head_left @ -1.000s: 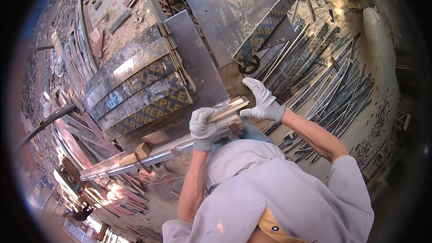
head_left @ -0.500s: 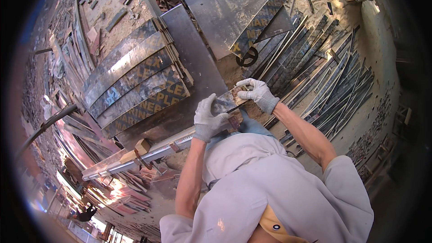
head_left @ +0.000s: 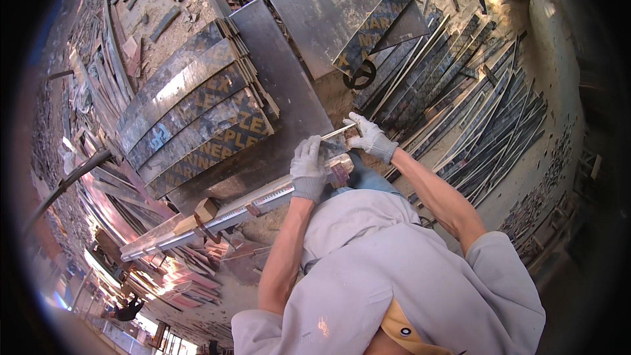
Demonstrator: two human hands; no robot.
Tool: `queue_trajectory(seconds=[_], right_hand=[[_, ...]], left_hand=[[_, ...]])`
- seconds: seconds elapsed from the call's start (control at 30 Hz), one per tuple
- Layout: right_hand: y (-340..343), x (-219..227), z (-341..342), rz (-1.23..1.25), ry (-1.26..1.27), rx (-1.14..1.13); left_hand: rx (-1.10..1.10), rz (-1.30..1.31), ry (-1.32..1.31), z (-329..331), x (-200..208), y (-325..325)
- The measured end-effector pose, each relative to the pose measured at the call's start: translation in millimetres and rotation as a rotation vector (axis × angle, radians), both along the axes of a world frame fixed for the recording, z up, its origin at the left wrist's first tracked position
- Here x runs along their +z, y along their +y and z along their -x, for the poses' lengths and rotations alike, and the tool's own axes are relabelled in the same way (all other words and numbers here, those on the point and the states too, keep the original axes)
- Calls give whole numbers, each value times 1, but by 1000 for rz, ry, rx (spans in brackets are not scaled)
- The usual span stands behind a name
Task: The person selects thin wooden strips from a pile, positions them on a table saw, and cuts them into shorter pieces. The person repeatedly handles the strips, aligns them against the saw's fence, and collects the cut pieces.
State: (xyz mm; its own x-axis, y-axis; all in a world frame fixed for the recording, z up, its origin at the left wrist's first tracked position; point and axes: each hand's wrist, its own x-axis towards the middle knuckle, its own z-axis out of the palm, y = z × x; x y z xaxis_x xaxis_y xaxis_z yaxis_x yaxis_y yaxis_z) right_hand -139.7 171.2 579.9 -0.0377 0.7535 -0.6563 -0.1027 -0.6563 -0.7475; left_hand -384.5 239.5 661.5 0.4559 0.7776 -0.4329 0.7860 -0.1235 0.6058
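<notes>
Both my hands wear pale knitted work gloves. Between them, a short piece of plywood [head_left: 336, 133] is tipped up so its thin, light edge shows. My left hand [head_left: 308, 163] is closed over the near left end of this piece, just above a metal guide rail with a ruler scale [head_left: 266, 200]. The right end sits in my right hand [head_left: 369, 137], its thumb and fingers bent round a reddish-brown part. Beneath the hands lies the smooth dark metal table [head_left: 286, 69]. My palms hide much of the plywood's face.
A stack of dark printed plywood strips [head_left: 197, 115] rests on the table to the left. A wooden block [head_left: 206, 210] is clamped on the rail. A black handwheel [head_left: 359, 75] stands beyond my right hand. Long offcuts [head_left: 486, 125] cover the ground at right.
The plywood piece has turned from its flat dark face to its thin edge. My left hand has moved right and its fingers have closed in. My right hand has barely shifted.
</notes>
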Motion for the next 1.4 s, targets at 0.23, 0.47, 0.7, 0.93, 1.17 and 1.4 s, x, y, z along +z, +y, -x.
queue_trajectory(seconds=[0.23, 0.47, 0.7, 0.93, 1.17, 1.4], right_hand=[[-4, -2, 10, 183, -115, -30], [7, 36, 7, 66, 75, -126], [17, 49, 5, 47, -37, -59], [14, 49, 4, 104, -163, -24], [19, 29, -6, 26, -505, 259], [26, 28, -18, -28, -420, 158]], left_hand=[[-92, -190, 37, -2, 9, 1], [19, -99, -103, 3, 28, 10], [-6, -173, -76, 1, 29, 3], [-61, -168, 4, -3, 25, 3], [-167, -41, 117, 0, 29, 4], [-250, 95, 173, 8, 30, 11]])
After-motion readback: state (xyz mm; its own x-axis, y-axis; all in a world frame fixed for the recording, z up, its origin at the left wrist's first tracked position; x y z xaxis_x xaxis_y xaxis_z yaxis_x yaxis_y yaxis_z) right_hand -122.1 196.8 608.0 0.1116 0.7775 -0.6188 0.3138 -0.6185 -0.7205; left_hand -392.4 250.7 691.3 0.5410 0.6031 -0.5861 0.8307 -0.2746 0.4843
